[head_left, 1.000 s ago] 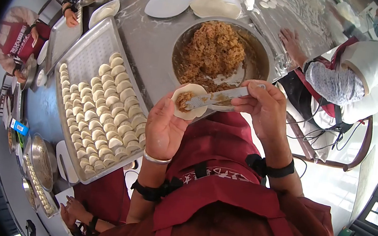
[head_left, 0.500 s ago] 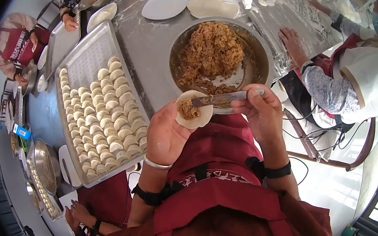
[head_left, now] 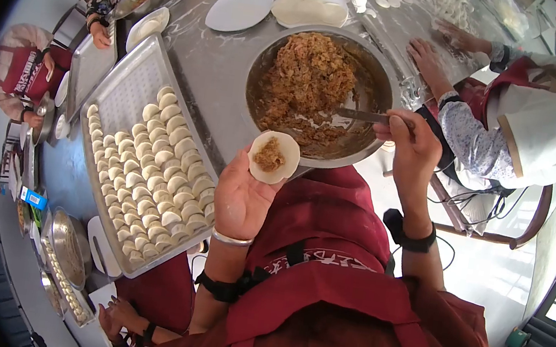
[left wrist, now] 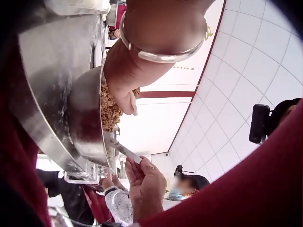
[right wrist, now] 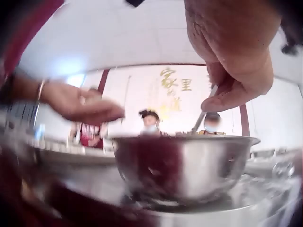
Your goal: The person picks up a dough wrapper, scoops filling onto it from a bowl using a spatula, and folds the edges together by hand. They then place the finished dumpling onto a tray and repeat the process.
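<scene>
— Head view, just above centre: look for the dumpling wrapper (head_left: 274, 157), round and flat, with a dab of filling (head_left: 270, 155) in its middle.

— Resting on what?

— On the left hand (head_left: 241, 197), turned palm up, with fingers laid out almost straight beneath and not curled over the edge. Held in the air just beside the lower left rim of the steel bowl (head_left: 377, 88), not touching it.

— And the right hand (head_left: 414, 144)?

— Right of centre, with fingers closed round the handle of a metal spatula (head_left: 361, 115). Blade pointing left into the bowl, well apart from the wrapper.

— Confirmed from the wrists?

— From the left wrist, yes: the same pinch on the handle low in the frame, with the blade running up to the bowl's rim. From the right wrist, thumb and fingers clamped on the handle at upper right, above the bowl. Left hand blurred at the left edge there.

— Further out?

— Inside the bowl, a heap of filling (head_left: 309, 72), piled toward the left. Left of the bowl, on the surface (head_left: 215, 60), a perforated tray (head_left: 129, 77) with rows of folded dumplings (head_left: 156, 164) across its lower half. Above, at upper centre, a white plate (head_left: 239, 9). At upper right, another person's hands (head_left: 433, 60) flat on the surface.
</scene>
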The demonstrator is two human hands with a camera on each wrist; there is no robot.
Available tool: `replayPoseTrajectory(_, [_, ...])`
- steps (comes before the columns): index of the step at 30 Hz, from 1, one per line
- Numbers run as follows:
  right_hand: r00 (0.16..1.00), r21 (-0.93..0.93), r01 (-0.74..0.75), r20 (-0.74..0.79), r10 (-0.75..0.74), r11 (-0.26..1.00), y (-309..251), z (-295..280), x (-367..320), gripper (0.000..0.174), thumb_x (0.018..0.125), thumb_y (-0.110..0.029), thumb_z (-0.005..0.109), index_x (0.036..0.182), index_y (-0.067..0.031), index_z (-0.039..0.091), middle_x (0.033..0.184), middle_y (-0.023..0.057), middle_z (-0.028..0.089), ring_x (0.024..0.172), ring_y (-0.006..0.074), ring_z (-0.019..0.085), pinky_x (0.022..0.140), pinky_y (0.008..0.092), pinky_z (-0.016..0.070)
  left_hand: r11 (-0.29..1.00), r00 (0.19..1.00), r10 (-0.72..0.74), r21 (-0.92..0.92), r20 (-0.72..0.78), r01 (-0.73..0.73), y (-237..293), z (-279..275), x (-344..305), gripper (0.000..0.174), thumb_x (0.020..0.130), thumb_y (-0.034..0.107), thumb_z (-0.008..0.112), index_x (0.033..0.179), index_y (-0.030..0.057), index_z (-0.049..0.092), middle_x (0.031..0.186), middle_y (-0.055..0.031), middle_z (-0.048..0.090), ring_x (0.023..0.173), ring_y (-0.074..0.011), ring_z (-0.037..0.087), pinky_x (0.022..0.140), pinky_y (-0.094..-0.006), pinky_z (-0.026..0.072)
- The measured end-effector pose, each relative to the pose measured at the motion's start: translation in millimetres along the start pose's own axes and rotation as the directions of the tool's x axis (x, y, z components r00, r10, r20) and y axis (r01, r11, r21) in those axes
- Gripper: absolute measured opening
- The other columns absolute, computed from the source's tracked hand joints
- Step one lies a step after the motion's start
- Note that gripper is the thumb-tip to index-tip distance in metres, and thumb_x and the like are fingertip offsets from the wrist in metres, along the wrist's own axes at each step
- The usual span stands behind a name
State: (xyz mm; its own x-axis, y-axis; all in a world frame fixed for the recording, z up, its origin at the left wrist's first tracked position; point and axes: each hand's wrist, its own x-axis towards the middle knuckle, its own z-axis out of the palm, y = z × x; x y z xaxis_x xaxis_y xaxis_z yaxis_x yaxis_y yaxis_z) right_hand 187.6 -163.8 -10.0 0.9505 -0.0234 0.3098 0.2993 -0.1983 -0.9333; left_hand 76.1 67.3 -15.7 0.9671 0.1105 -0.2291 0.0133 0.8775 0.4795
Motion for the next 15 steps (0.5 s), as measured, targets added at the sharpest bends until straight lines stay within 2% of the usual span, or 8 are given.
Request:
replayPoseTrajectory(2, [0.995,0.259,-0.096,-0.01,0.102,0.961,-12.6,-1.0,-2.0,0.016,0.098,-0.006,0.055,0.103,0.0068,0.063,0.086,0.015,0.069,0.075,0.0215,0.071,0.067,0.0303,0.0603,1.0,1.0,0.004,0.002,0.013,-0.004,-0.1,-3.1,0.9,0.044,0.105,0.027,0.039,0.135,-0.0045,0.043,0.134,-0.0162,0.054,0.124,-0.0291,0.054,0.104,-0.0449,0.0461])
replayPoseTrajectory(4, [0.985,0.503,-0.166,0.036,0.172,0.848,-18.8,-2.7,-7.8,0.018,0.098,-0.008,0.055,0.103,0.007,0.063,0.086,0.0148,0.068,0.076,0.0236,0.072,0.067,0.0315,0.0606,1.0,1.0,-0.003,0.009,0.01,0.003,-0.5,-3.9,-0.6,0.044,0.105,0.028,0.039,0.136,-0.0041,0.043,0.134,-0.0159,0.054,0.124,-0.0286,0.054,0.104,-0.0445,0.0465])
replayPoseTrajectory(7, [0.973,0.617,-0.232,0.129,0.194,0.752,-26.8,4.0,-18.4,0.018,0.098,-0.009,0.054,0.103,0.0066,0.063,0.087,0.0148,0.068,0.076,0.0247,0.072,0.067,0.0319,0.0608,1.0,1.0,-0.007,0.016,0.003,0.007,-1.5,-1.1,0.2,0.044,0.106,0.029,0.038,0.135,-0.0027,0.044,0.135,-0.0155,0.053,0.125,-0.0288,0.053,0.104,-0.0446,0.0454])
replayPoseTrajectory(11, [0.907,0.646,-0.416,0.24,0.347,0.64,-20.7,11.6,-24.3,0.018,0.097,-0.009,0.054,0.104,0.0058,0.063,0.088,0.0145,0.068,0.074,0.0251,0.072,0.063,0.0315,0.061,0.999,1.0,-0.009,0.031,0.004,0.008,-1.4,-0.9,-0.6,0.045,0.106,0.032,0.035,0.135,-0.001,0.044,0.138,-0.0154,0.052,0.127,-0.0299,0.051,0.107,-0.0458,0.0429])
replayPoseTrajectory(15, [0.86,0.639,-0.496,0.271,0.432,0.587,-18.6,20.0,-25.9,0.019,0.097,-0.011,0.054,0.102,0.0053,0.062,0.085,0.0114,0.066,0.073,0.0246,0.072,0.061,0.0311,0.0609,0.998,0.998,0.025,0.056,0.05,-0.028,-1.9,4.3,-3.3,0.046,0.106,0.032,0.035,0.136,-0.002,0.043,0.139,-0.0159,0.051,0.128,-0.0298,0.05,0.106,-0.0455,0.0429])
